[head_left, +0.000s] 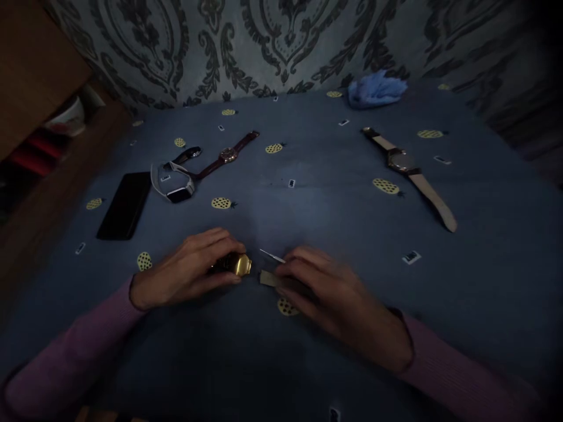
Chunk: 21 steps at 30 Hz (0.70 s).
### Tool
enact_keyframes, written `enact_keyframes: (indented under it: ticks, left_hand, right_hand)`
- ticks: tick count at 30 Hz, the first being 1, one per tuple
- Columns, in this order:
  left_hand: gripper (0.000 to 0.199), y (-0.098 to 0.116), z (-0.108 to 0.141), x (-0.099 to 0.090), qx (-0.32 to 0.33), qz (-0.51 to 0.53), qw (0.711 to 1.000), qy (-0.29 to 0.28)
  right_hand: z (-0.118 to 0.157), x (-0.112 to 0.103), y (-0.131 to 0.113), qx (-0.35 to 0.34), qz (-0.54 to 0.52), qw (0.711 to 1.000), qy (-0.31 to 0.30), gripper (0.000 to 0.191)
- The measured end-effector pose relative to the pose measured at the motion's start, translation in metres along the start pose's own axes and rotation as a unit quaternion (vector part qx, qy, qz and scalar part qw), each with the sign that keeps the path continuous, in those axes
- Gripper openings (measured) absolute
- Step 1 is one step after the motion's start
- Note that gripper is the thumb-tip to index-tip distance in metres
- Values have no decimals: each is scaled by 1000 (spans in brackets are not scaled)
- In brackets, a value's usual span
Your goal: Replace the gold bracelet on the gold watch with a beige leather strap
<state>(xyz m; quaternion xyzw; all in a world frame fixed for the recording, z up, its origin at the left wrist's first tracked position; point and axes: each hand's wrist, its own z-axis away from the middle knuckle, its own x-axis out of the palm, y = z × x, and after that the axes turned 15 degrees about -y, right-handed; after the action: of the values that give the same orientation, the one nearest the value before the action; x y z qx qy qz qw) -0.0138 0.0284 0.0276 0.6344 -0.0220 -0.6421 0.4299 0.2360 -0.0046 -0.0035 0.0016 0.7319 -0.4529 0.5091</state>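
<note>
My left hand (197, 264) is closed on a gold-coloured watch (241, 265), its shiny case turned up between thumb and fingers. Just to the right, my right hand (321, 281) pinches a thin pointed metal tool (271, 255) whose tip points left toward the watch. Under those same fingers is a greyish watch strap (267, 278), its free end a short gap away from the gold case. My right palm hides the rest of the strap and the tool's handle.
A black phone (125, 206), a smartwatch (179, 194), a small dark watch (189, 155) and a brown-strapped watch (229, 155) lie at the left. Another watch (401, 160) lies at the right. Behind it sits a crumpled blue cloth (377, 89) by the wall.
</note>
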Motion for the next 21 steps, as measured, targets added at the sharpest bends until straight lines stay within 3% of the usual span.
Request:
enact_keyframes:
  ticks: [13, 21]
  left_hand:
    - [26, 0, 5, -1, -30, 171, 985, -4]
    - [25, 0, 4, -1, -39, 214, 976, -7]
  right_hand:
    - [-2, -4, -1, -17, -59, 998, 34, 9]
    - [-2, -4, -8, -28, -80, 996, 31, 10]
